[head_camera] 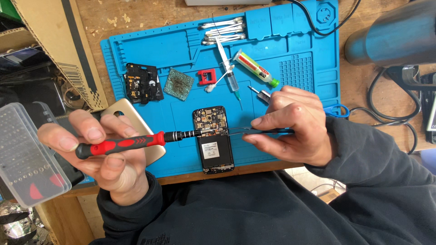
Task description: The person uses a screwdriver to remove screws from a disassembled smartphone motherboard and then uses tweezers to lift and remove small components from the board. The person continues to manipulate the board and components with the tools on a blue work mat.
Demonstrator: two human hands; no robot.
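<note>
Seen from above at a cluttered workbench: left hand [97,152] wrapped around a red-and-black precision screwdriver [136,142], fingers closed on the handle, shaft held level with the tip meeting the upper part of an opened smartphone [212,139]. Right hand [290,124] pinched shut on dark tweezers [263,130], points reaching in from the other side to the same spot on the exposed circuit board. Phone lying face down near the front edge of a blue silicone repair mat [299,68], back removed, black battery showing below the board. Just beside the left hand, a gold back cover [125,113] resting partly on the mat. Further back on the mat: a black plastic inner frame [143,82], a greenish square shield plate [179,84], a small red clip [207,76], a syringe [230,75], a white tube with a green cap [256,68] and a cluster of cotton swabs [225,31]. At the far left, a clear plastic bit case [25,152]; behind it, a cardboard box [59,45].
</note>
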